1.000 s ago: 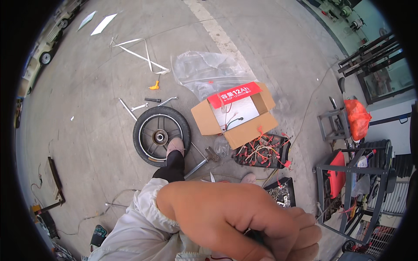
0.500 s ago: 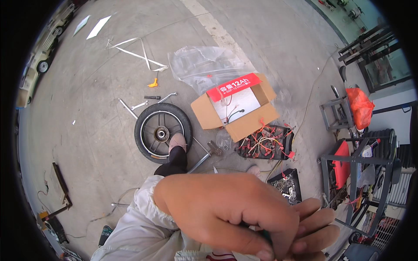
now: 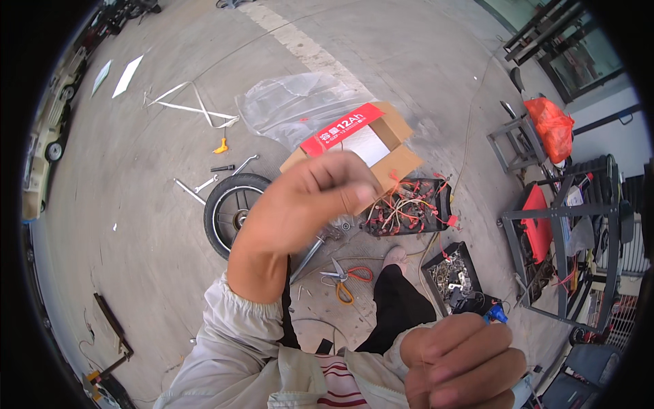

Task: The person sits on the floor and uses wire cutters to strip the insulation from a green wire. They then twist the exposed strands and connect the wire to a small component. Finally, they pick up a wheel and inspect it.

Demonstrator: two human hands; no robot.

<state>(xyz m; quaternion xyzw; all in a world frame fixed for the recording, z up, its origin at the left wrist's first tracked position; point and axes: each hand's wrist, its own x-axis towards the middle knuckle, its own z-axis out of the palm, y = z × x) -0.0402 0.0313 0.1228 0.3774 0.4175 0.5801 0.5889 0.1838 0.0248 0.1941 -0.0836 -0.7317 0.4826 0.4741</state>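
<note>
My left hand [image 3: 310, 204] is raised over the floor, in front of the wheel [image 3: 210, 219] and the cardboard box [image 3: 402, 162]. Its fingers are curled with the thumb against them, and whatever they may hold is hidden. Lower down at the right, my right hand [image 3: 470, 358] is closed too, its curled fingers covering the palm. Between the two hands and farther down lies a pair of scissors [image 3: 343, 275] with orange handles. A black tray [image 3: 372, 227] full of red and pale wires sits right of my left hand.
A black bin [image 3: 470, 256] of small metal parts lies above my right hand. Wrenches [image 3: 189, 191], a yellow-handled tool [image 3: 221, 146], a white strap [image 3: 197, 109] and clear plastic sheeting [image 3: 286, 102] lie on the floor. Metal racks [image 3: 565, 214] stand at the right.
My hands have parted: the left moved up and away, and the right now shows separately at the lower right. The view has shifted, uncovering the scissors.
</note>
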